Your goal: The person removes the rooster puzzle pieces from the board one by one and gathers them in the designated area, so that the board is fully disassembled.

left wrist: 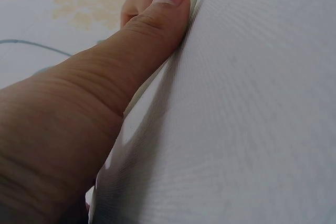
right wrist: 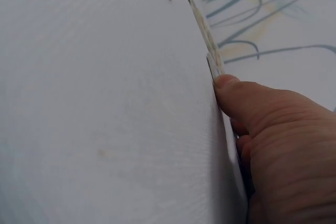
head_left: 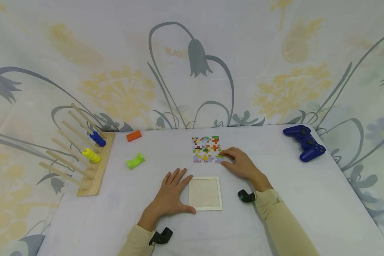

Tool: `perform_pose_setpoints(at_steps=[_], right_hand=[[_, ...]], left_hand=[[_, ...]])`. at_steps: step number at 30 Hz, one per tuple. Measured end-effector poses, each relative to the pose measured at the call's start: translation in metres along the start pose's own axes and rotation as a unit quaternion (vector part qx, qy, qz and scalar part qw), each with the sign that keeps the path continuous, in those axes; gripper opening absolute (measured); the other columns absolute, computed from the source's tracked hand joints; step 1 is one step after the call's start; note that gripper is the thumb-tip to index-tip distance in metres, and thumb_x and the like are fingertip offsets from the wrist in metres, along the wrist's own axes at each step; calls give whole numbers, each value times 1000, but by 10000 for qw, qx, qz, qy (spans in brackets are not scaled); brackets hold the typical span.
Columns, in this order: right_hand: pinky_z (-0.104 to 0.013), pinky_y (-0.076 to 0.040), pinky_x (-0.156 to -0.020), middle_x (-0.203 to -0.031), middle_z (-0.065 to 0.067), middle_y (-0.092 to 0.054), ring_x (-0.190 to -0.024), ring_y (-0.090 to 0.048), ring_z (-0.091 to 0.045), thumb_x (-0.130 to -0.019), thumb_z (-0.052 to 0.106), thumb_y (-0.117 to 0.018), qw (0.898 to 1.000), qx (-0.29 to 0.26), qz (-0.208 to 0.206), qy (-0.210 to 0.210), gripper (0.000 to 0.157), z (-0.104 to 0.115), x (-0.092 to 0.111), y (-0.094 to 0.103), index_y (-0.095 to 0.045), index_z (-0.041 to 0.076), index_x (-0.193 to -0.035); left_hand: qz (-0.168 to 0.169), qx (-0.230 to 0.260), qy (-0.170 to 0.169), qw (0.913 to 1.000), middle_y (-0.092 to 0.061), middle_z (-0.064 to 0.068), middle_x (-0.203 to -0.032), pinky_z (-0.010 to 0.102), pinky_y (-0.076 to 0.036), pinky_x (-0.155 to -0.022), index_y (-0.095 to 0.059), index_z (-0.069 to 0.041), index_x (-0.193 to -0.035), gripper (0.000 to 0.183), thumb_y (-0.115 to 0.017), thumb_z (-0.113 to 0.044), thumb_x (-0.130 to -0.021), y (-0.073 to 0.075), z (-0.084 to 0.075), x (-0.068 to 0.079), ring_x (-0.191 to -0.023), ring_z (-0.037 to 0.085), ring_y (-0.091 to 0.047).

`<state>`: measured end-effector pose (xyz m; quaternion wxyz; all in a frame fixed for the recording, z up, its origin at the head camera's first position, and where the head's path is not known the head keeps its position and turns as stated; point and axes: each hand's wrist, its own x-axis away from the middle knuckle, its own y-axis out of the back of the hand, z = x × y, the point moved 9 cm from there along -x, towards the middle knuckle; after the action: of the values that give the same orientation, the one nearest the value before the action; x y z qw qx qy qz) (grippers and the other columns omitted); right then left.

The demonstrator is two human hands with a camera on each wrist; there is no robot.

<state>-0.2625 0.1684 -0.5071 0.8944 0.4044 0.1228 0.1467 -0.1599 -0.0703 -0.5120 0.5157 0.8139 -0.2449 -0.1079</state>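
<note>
My left hand [head_left: 171,193] flat beside wooden tray [head_left: 206,206], frame centre; right hand [head_left: 240,165] pinching a piece at jigsaw puzzle [head_left: 206,149].

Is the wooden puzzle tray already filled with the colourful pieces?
No, the wooden tray lies bare by the left hand, while the puzzle pieces sit assembled on the table beyond it.

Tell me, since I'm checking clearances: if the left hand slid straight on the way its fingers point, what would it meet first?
Probably the assembled jigsaw; the left hand points up-right past the wooden tray's corner, though depth is unclear.
</note>
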Motion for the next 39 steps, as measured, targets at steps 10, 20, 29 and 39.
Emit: perform_pose_setpoints(at_steps=[10,20,29,39], right_hand=[[-42,-51,-91,-112,-6,-66,-101,-61,-22,-94,21,-74,9998,31,-27,-189,29,-3,-2,0,-73,11,-121],[-40,-50,-88,-109,-8,-67,-95,-59,-21,-93,21,-75,9997,-37,-83,-238,29,-2,-3,0,-74,9,-119],[-40,-50,-88,-109,-7,-66,-95,-59,-19,-93,21,-74,9995,-22,-120,-289,29,-3,-3,1,-73,10,-119],[-39,-50,-87,-106,-6,-67,-94,-59,-19,-93,22,-74,9993,-59,-171,-320,28,-3,-4,0,-74,10,-118]], left_hand=[[58,-118,-1,9999,-22,8,-171,59,-12,-127,-38,-19,-159,117,-83,-73,-65,-3,2,-1,-159,34,-14],[65,-97,17,9999,-23,8,-170,59,-13,-127,-39,-19,-158,116,-83,-72,-65,-2,1,-1,-159,34,-15],[74,-107,11,9999,-24,8,-170,60,-13,-127,-39,-19,-158,116,-83,-72,-65,-1,0,-1,-159,34,-15],[58,-143,26,9999,-22,7,-171,59,-12,-127,-38,-20,-159,117,-82,-74,-65,-4,3,-2,-159,32,-14]])
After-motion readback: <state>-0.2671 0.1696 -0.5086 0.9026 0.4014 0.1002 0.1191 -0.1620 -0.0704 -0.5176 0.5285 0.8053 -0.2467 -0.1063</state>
